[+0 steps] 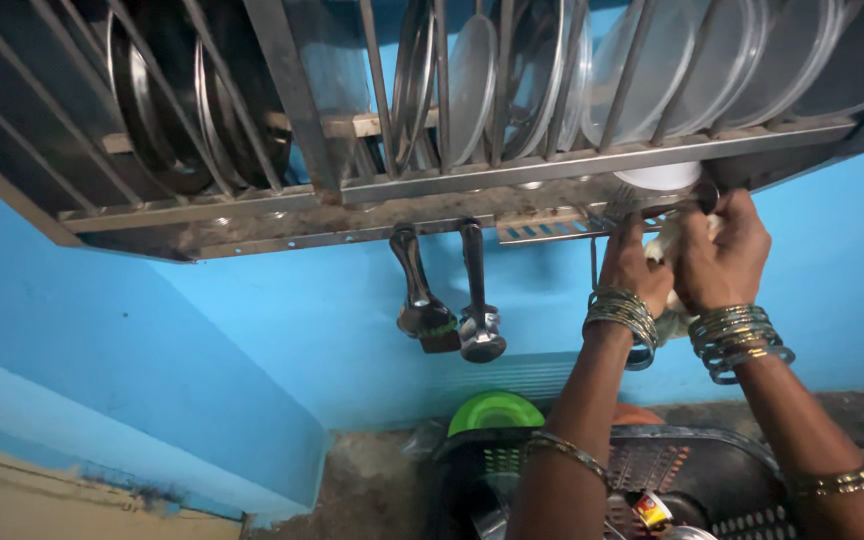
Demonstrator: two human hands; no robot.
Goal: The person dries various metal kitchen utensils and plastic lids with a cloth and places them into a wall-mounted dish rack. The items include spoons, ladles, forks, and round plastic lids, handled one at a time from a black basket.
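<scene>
A white cup [660, 178] sits up under the right end of the steel wall rack [432, 180]; it looks light, stiff, slick, best gripped round its rim. The left hand [634, 268] and right hand [720, 255] close together just below it, fingers curled on something pale. Two ladles [452, 300] hang to the left; a black basket [712, 470] lies below.

Home kitchen, seen from my own eye level: a wall-mounted steel dish rack [452, 185] filled with upright plates [472, 85], two ladles [452, 300] hanging beneath it against the blue wall [302, 330], and a black basket [692, 470] of utensils below.
</scene>
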